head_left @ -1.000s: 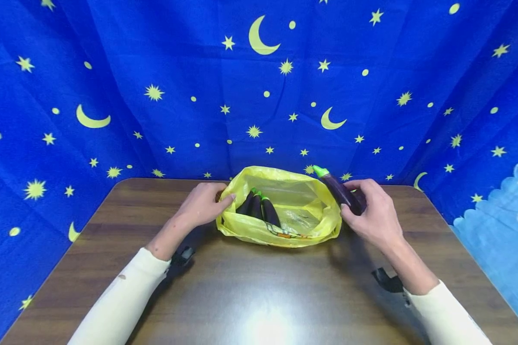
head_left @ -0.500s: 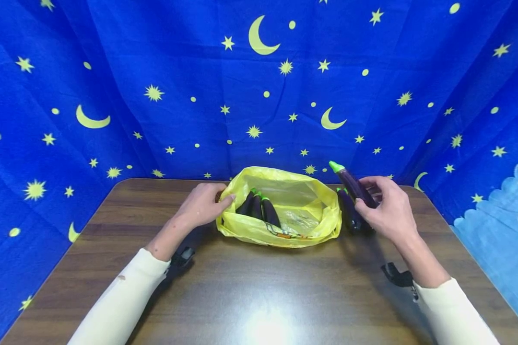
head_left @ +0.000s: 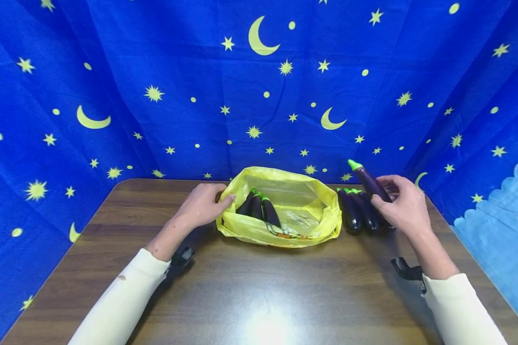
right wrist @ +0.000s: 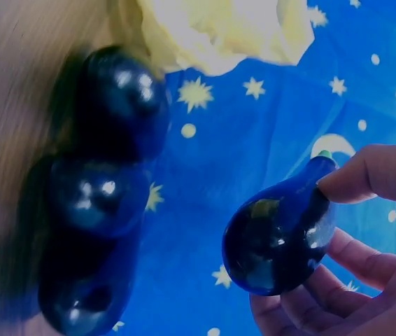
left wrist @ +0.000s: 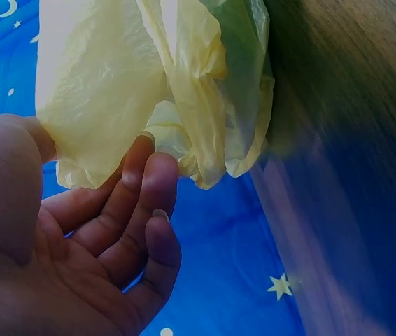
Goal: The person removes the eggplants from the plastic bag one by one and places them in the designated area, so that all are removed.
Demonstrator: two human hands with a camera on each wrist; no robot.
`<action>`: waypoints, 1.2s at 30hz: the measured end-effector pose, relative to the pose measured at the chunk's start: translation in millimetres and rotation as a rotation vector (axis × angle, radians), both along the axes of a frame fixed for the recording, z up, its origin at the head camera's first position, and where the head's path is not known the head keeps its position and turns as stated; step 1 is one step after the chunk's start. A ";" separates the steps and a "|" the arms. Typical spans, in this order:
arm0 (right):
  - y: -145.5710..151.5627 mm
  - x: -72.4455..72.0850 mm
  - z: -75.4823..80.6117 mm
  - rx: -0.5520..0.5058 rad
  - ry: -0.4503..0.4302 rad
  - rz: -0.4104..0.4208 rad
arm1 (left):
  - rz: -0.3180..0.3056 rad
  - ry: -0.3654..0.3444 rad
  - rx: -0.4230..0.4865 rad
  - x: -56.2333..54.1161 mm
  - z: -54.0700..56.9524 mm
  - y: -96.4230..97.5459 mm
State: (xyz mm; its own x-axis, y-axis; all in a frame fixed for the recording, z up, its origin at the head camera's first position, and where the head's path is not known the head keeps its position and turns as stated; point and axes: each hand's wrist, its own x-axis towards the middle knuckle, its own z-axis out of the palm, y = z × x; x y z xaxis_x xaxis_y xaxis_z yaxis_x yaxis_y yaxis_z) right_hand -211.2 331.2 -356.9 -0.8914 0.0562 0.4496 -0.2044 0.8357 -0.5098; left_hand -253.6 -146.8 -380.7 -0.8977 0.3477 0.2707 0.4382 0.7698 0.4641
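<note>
A yellow plastic bag [head_left: 241, 230] stands with its mouth spread wide at the table's far side. My left hand [head_left: 203, 203] pinches its left rim between thumb and fingers, as the left wrist view also shows. Inside, three dark purple eggplants [head_left: 256, 206] with green tips lean at the left. My right hand [head_left: 403, 206] grips another eggplant [head_left: 371, 184], tilted with its green tip up and to the left. In the right wrist view this held eggplant [right wrist: 275, 238] shows its rounded end. Beneath it, three eggplants [head_left: 350, 211] lie side by side right of the bag, the rightmost partly hidden by my hand.
The brown wooden table [head_left: 241, 282] has a bright glare patch near its front. A blue curtain [head_left: 190, 72] with yellow moons and stars rises right behind it and along the left. Light blue cloth [head_left: 500, 230] hangs at the right. Black wrist mounts sit under both wrists.
My right hand has moved to the right with the held eggplant, away from the bag, uncovering the eggplants lying beside it. My left hand and the bag have stayed in place.
</note>
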 end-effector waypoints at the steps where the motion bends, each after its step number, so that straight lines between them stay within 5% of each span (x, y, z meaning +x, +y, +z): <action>1: 2.6 -0.7 -0.3 0.004 -0.008 -0.013 | -0.002 0.003 0.003 -0.3 -0.3 -0.2; 21: 50.2 -14.9 -20.7 0.036 -0.143 -0.177 | -0.002 0.001 0.011 0.2 2.8 1.9; 36: 79.0 -22.8 -47.9 0.030 -0.236 -0.154 | 0.009 -0.026 -0.003 1.1 1.6 0.6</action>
